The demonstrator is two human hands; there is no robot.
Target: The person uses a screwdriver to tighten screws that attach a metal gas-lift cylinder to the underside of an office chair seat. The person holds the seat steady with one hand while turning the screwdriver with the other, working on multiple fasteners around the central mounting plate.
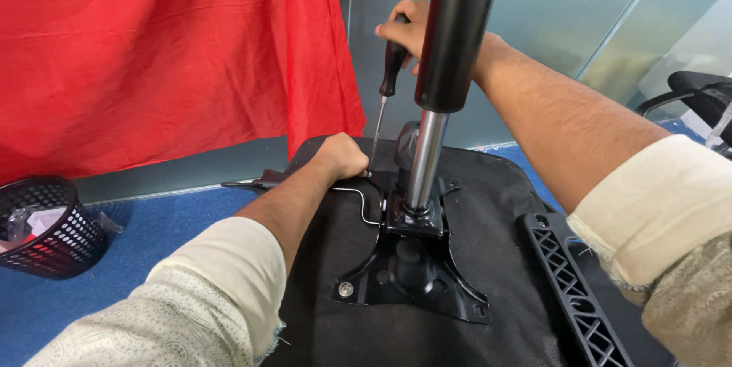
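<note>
An upturned office chair seat (488,199) lies on the floor, its black metal mounting plate (415,275) facing up. A gas lift cylinder (450,54) with a chrome shaft rises from the plate. My right hand (404,27) grips the black handle of a screwdriver (385,100), held upright with its tip down at the far left corner of the plate. My left hand (341,157) is closed on the seat there, right beside the screwdriver tip, by a bent grey lever rod (358,195). A silver bolt (345,288) sits in the plate's near left corner.
A red cloth (168,54) hangs at the back left against glass panels. A black mesh waste basket (46,226) stands on the blue carpet at left. A black plastic armrest part (576,291) lies on the seat's right. Another chair (698,96) shows at the right edge.
</note>
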